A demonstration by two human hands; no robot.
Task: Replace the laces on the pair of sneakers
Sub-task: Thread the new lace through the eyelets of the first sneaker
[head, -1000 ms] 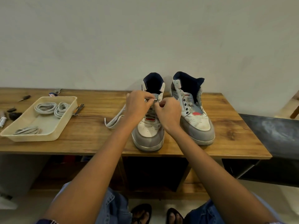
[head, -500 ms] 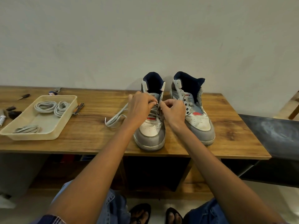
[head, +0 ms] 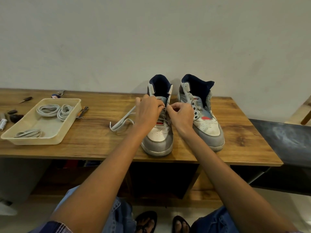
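A lace (head: 164, 109) is pinched between the fingertips of the left hand (head: 148, 111) and those of the right hand (head: 180, 115), the two hands meeting over the upper eyelets of the left-hand sneaker (head: 159, 130); both sets of fingers are curled tightly, though exactly which eyelet is being worked is hidden behind them. Crossed lacing can be seen lower on the tongue, so this shoe is judged to be partly threaded, with the top rows not yet done. The free end of the lace (head: 122, 123) trails away to the left across the wooden table (head: 101, 142). The other sneaker (head: 202, 115) stands just beside it with its eyelets bare. Further left, a shallow tray (head: 50, 142) holds coiled laces (head: 55, 111). The next move is judged to call for the tip to be fed through the eyelet, the slack drawn up evenly, and the tension matched on both sides.
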